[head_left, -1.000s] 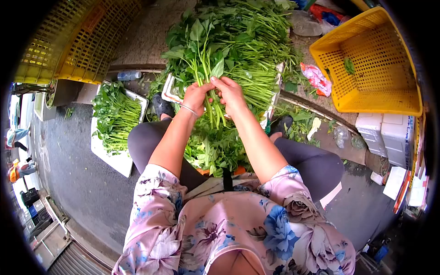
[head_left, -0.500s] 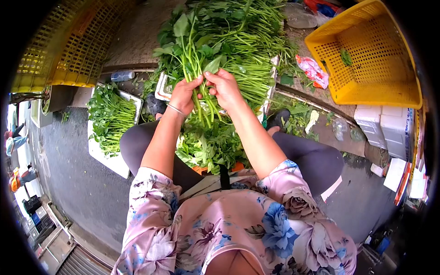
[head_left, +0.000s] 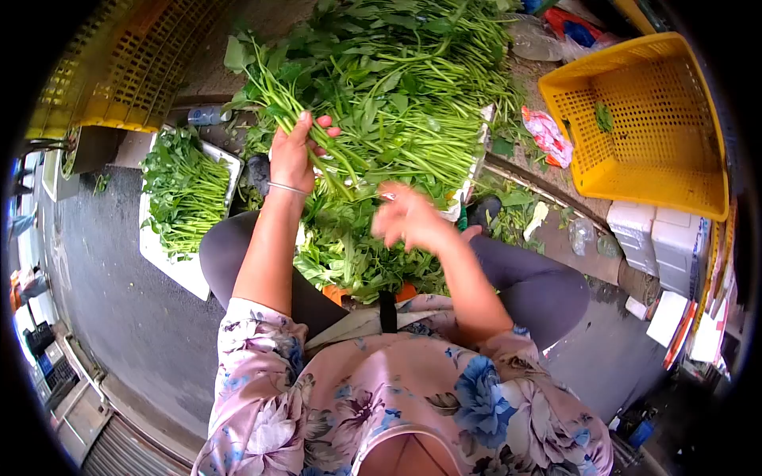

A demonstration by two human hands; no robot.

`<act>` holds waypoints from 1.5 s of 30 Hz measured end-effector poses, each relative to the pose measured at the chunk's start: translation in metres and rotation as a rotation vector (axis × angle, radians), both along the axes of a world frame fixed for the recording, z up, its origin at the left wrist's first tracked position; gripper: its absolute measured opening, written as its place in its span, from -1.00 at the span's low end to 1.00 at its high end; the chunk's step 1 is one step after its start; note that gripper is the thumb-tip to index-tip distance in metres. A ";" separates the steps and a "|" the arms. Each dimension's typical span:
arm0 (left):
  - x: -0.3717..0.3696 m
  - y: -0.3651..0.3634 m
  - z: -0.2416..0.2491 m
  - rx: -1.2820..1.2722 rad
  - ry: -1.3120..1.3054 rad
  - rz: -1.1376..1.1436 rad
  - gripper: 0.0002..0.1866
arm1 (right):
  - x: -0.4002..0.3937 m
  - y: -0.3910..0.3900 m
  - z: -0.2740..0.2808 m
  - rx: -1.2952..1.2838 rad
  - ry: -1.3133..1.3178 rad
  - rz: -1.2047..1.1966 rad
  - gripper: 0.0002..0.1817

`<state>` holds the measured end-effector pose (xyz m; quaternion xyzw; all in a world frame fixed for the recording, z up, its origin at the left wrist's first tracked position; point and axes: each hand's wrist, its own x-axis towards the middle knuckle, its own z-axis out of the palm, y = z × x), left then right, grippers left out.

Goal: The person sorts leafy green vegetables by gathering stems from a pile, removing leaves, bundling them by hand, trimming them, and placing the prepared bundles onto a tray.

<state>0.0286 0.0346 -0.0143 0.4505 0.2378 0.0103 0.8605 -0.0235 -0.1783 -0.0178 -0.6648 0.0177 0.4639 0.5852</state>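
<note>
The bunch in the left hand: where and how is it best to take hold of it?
Probably by the stem ends, with the right hand coming from the right. The bunch slants, its leaves up to the left; these bare ends stick out past the left hand, toward the body.

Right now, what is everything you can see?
Held greens: one bunch, green, centre-left
Greens pile: one, green, ahead
Loose greens: one heap, green, lower centre
Stalk bundle: one, green, on white tray, left
Crates: several, yellow, left and right
Foam boxes: two, white, right
Bottle: one, clear, upper left
Crumpled plastic: one, pink-white, right
Edges: too blurred to list
Left hand: one, bare, around held greens
Right hand: one, bare, blurred, centre
Legs: two, dark-clad, below
</note>
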 end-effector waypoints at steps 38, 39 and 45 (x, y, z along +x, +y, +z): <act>0.005 -0.006 -0.004 -0.065 -0.037 0.170 -0.85 | 0.204 -0.014 -0.018 -1.414 -1.265 0.111 -0.74; 0.005 -0.007 -0.004 -0.123 -0.024 0.196 -0.86 | 0.202 -0.012 -0.014 -1.407 -1.273 0.118 -0.74; 0.004 -0.014 -0.011 -0.209 0.157 0.134 -0.82 | 0.126 0.009 0.025 -0.957 -0.890 -0.136 -0.79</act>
